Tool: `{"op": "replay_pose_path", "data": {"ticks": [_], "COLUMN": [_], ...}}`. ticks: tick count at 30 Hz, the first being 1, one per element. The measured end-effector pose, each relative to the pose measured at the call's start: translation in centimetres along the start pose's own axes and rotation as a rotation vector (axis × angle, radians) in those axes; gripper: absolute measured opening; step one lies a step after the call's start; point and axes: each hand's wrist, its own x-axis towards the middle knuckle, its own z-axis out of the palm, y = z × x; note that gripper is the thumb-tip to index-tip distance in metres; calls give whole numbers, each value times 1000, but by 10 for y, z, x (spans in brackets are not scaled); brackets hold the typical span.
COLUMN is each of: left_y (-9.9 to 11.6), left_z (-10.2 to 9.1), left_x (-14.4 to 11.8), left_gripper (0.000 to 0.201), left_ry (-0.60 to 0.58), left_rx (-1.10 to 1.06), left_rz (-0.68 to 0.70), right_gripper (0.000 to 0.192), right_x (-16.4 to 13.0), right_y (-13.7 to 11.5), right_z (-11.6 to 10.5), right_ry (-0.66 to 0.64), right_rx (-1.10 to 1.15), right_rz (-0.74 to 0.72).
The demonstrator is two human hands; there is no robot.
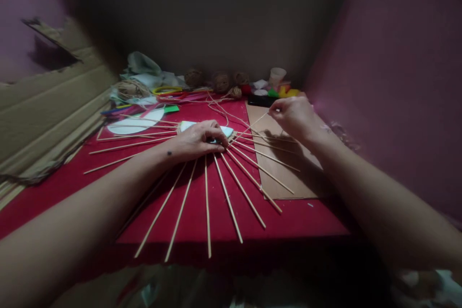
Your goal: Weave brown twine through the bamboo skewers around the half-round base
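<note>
A pale round disc (pixel 227 131) lies on the red table, with thin wooden sticks (pixel 228 199) fanning out from its rim like spokes. My left hand (pixel 200 139) rests over the disc, thumb and fingers closed on its right edge beside the sticks. That hand hides most of the disc. To the right and higher, my right hand (pixel 293 114) pinches a strand of twine (pixel 257 120). The strand stretches tight from these fingertips down to the disc's edge by my left fingers.
Brown cardboard (pixel 276 173) lies under the right-hand sticks. Twine balls (pixel 221 82), yellow-handled scissors (pixel 168 90), a cup (pixel 277 75) and a black phone-like object (pixel 260 100) line the back. A white circle (pixel 137 124) is at left. Corrugated cardboard (pixel 57 106) stands along the left side.
</note>
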Motion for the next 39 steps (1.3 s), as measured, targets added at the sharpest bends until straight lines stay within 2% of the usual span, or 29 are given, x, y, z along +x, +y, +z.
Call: {"op": "replay_pose_path", "data": {"ticks": [4,7,11,13,17,20,24,29,33,39], "left_y": [5,7,6,6,9,10,13,34,47,39], "left_z": [-1,3,13,17,16,10,3,5,5,-17], "left_x": [-2,0,9,16,30,38,38,25,21,16], "left_gripper": [17,18,32,42,57,66,67,68,70,74], "left_ry": [8,35,134,146,104,11,-56,-141,-171,-161], "left_rx": [46,98,355,408,375,371,325,293,327,228], "left_rz": [3,-49,-126,-148,-246,-289,-262,-142,-161,-177], "right_gripper": [22,23,27,27,27,27,27,21,19,16], "right_x": [2,1,1,1,2,2,1,-1,-4,-7], "right_y": [2,4,7,8,14,17,17,14,14,14], "right_z": [22,26,20,17,15,14,10,8,8,4], "right_ry": [-22,-28,106,149,147,162,174,196,192,180], "right_rx": [-56,-89,-98,-75,-36,-18,-6,23,44,169], "right_rz": [31,17,-34,-59,-108,-115,-124,-133,-127,-53]}}
